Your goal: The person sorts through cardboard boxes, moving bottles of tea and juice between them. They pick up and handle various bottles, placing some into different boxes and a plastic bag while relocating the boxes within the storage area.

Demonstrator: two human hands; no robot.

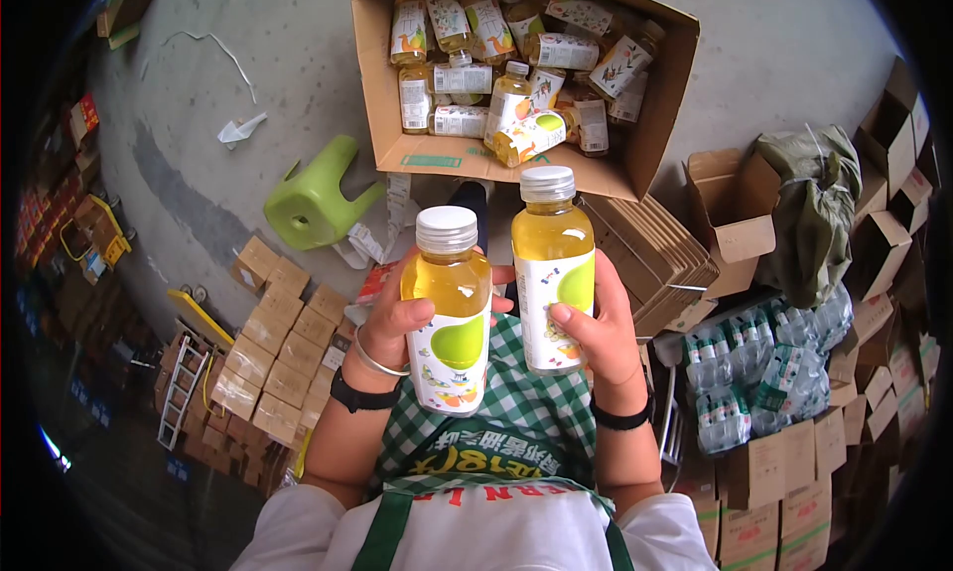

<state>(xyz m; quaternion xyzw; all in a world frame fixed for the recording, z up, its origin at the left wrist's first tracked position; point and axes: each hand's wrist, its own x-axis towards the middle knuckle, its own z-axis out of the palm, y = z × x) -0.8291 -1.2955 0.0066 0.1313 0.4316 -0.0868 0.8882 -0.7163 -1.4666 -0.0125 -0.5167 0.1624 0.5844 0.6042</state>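
My left hand [390,318] is wrapped round a juice bottle [447,318] with yellow liquid, a white cap and a white label with a green fruit on it. A second, matching juice bottle [553,283] is in my right hand [608,328], its thumb across the label. Both bottles stand nearly upright, side by side and apart, in front of the green checked apron [516,412]. Beyond them, an open cardboard box [372,84] holds several similar bottles, most lying on their sides in a jumble. Parts of my fingers are hidden behind the bottles.
A green plastic stool [313,199] lies tipped left of the box. Flattened cardboard [645,253] and a small open carton [735,209] are to the right. Shrink-wrapped bottles [759,362] sit at right. Stacked cartons [283,338] and a small ladder [182,387] are at left.
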